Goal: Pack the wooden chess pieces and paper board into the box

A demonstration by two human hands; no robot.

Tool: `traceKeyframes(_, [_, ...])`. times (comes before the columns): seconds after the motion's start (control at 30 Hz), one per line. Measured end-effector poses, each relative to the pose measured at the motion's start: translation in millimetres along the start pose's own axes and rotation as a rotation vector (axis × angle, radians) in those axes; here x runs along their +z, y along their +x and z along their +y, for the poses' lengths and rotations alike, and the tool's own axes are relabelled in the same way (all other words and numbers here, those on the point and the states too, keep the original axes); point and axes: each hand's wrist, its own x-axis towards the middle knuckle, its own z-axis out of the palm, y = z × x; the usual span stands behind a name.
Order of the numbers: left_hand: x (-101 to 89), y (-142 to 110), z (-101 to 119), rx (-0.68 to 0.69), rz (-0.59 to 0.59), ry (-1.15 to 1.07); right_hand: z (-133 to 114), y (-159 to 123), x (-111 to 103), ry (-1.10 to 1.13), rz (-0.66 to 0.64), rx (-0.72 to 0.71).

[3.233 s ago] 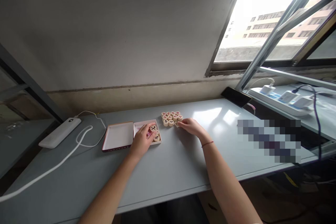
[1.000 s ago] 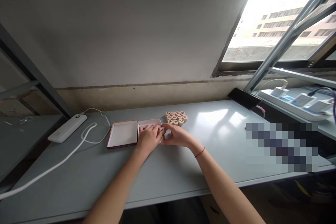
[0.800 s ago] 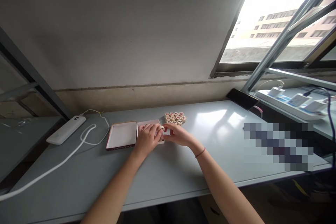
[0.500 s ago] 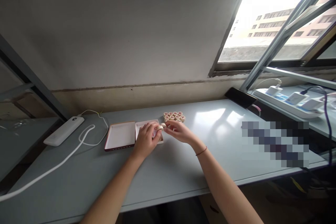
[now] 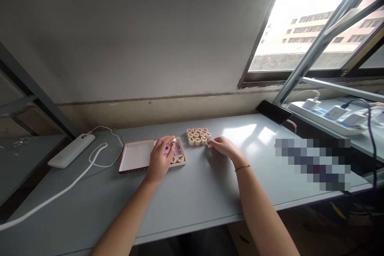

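My left hand (image 5: 161,157) is over the open box (image 5: 181,143). Its thumb and fingers are closed on a round Chinese chess piece (image 5: 172,143). In the box, several dark-marked pieces (image 5: 180,159) lie at the near side, by a red-and-white printed sheet (image 5: 179,150). My right hand (image 5: 224,147) pinches another chess piece (image 5: 209,143) low at the right end of a block's front row. That block of cream chess pieces (image 5: 197,141) stands in rows on the table, with red characters at the back and dark ones in front.
Left of the box lies its white-lined lid (image 5: 136,155). A white power bank (image 5: 72,150) with a cable (image 5: 75,182) sits on the left of the grey table (image 5: 192,204). A black flat object (image 5: 273,112) leans at the back right, beside a power strip (image 5: 330,118).
My hands have moved apart. The right one has gone right and a little nearer with a chess piece to the block's front row; the left has shifted left over the box.
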Motion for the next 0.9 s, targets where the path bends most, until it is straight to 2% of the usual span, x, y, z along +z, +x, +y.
traceKeyframes(0.13, [0.4,-2,1,-0.028,-0.062,-0.017,-1,0,0,-0.097,0.084,0.023])
traceKeyframes(0.23, [-0.2,-3,3,-0.039,-0.149,-0.039,-7,-3,3,-0.024,0.117,-0.120])
traceKeyframes(0.27, [-0.1,-4,3,-0.027,-0.182,-0.043,-12,-5,6,0.046,0.070,-0.209])
traceKeyframes(0.33, [1.2,-5,3,0.017,-0.244,-0.046,-24,-11,14,0.214,-0.119,-0.380])
traceKeyframes(0.43, [4.9,-7,2,0.068,-0.301,-0.045,-43,-21,30,0.391,-0.386,-0.498])
traceKeyframes(0.53, [8.5,-9,1,0.086,-0.319,-0.036,-53,-27,37,0.434,-0.445,-0.516])
traceKeyframes(0.63, [9.8,-9,1,0.093,-0.334,-0.026,-47,-23,28,0.439,-0.352,-0.445])
traceKeyframes(0.73, [7.9,-6,0,0.095,-0.357,-0.005,-30,-14,11,0.345,-0.045,-0.297])
traceKeyframes(0.8, [4.8,-3,-3,0.088,-0.362,0.026,-17,-8,1,0.180,0.133,-0.199])
traceKeyframes(0.83, [2.9,-2,-6,0.074,-0.355,0.049,-11,-5,-1,0.100,0.169,-0.163])
traceKeyframes(0.9, [-1.8,1,-15,0.022,-0.327,0.117,-2,-1,-3,-0.011,0.162,-0.108])
